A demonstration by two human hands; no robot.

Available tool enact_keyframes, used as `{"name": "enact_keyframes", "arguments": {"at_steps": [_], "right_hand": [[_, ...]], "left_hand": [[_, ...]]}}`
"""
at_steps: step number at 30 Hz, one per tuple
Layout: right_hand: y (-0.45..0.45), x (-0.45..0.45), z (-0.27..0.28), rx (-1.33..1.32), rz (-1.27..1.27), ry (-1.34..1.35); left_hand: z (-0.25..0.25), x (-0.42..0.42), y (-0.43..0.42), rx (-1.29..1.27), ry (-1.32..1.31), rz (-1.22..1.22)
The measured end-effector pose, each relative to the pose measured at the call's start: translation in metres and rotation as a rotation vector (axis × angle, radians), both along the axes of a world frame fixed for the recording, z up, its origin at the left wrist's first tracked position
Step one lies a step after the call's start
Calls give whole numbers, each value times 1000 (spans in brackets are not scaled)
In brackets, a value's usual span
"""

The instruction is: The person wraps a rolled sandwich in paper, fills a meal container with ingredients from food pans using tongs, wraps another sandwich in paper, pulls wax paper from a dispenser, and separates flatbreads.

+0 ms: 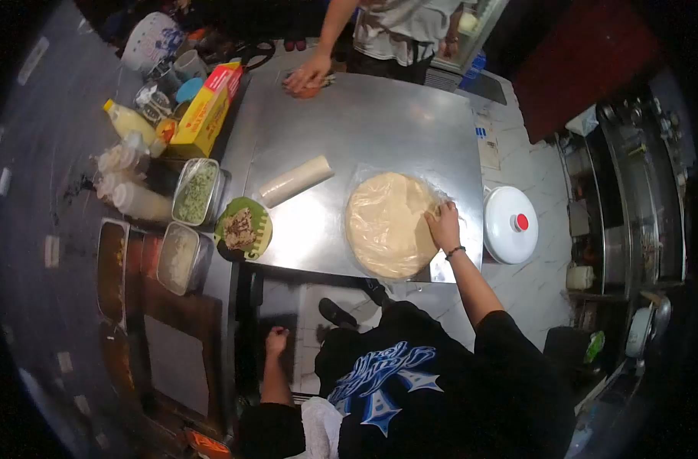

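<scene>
A flat round of pale dough (391,222) under clear plastic film lies near the front right of the steel table. My right hand (444,226) is at its right edge, fingers closed on the crinkled film. Away from the table, my left hand (277,340) hangs low at the left with its fingers curled and nothing visible in them. A pale wrapped roll (296,181) lies on the tabletop left of the dough. Beside the roll, a green plate (263,242) holds a chopped brownish food.
Across the steel table (364,115), a co-worker's hand (311,75) presses on something orange. Tubs of chopped greens (196,193) and white food (179,258), bottles (132,124) and a yellow box (205,115) stand left. A white lidded container (510,225) is right.
</scene>
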State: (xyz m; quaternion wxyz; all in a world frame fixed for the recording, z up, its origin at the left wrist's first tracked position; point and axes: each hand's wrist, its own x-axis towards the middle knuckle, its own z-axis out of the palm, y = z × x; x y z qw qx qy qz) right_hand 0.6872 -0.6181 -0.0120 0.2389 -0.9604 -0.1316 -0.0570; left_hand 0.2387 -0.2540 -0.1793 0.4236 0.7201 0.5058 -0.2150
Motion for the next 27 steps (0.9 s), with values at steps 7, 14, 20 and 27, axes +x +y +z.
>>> {"name": "enact_keyframes", "arguments": {"at_steps": [7, 14, 20, 27], "right_hand": [[6, 15, 2, 2, -133, 86], [7, 13, 4, 105, -222, 40], [-4, 20, 6, 295, -137, 333], [-1, -6, 23, 284, 29, 120]], "left_hand": [[3, 46, 18, -7, -152, -7], [24, 42, -53, 22, -198, -184], [30, 32, -73, 22, -39, -213], [62, 68, -60, 212, -403, 39]]}}
